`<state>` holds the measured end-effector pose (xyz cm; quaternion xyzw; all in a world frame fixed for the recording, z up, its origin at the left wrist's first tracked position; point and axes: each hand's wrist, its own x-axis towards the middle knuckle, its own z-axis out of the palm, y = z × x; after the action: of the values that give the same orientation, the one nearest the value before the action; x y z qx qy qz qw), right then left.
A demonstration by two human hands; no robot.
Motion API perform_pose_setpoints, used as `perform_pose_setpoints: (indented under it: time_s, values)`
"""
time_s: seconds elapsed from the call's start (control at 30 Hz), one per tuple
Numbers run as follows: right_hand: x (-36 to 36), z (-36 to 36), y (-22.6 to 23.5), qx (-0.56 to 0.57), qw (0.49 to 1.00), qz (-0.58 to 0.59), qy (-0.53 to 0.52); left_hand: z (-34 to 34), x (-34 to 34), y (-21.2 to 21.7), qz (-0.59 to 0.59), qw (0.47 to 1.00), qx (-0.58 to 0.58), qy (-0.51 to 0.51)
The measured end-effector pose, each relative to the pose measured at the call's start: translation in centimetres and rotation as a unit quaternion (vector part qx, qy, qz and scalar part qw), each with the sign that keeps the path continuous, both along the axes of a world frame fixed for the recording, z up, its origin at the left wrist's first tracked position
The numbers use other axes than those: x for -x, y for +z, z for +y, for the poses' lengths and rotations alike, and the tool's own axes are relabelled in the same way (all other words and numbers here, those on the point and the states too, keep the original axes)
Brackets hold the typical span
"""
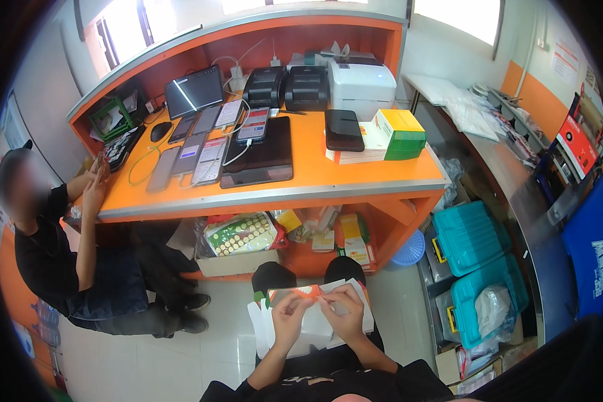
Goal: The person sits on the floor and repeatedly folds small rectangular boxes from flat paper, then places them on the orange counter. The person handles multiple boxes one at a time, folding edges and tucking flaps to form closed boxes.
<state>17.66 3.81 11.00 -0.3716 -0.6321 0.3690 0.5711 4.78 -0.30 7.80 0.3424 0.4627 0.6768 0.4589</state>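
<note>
We pinch a light, floppy paper strip (308, 293) between left hand (289, 315) and right hand (345, 313), fingers closed at its ends.

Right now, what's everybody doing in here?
The person wearing the camera is seated, and both hands, the left hand and right hand, pinch a small orange-and-white paper slip over a stack of white papers on their lap. Another seated person at the left leans on the orange desk, hands raised together. The desk holds several phones, a dark tablet and printers.
</note>
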Motion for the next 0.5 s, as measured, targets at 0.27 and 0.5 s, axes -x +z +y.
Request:
perform_pose_setpoints:
  time_s: [0.27, 0.5]
  values:
    - [-0.7, 0.2, -0.1, 0.019, 0.999, -0.03, 0.037, 0.0, 0.2, 1.2, 0.133, 0.991, 0.023, 0.02]
    - [-1.1, 0.1, 0.9, 0.014, 0.998, -0.016, 0.059, -0.7, 0.8, 1.8, 0.081, 0.996, 0.0, -0.034]
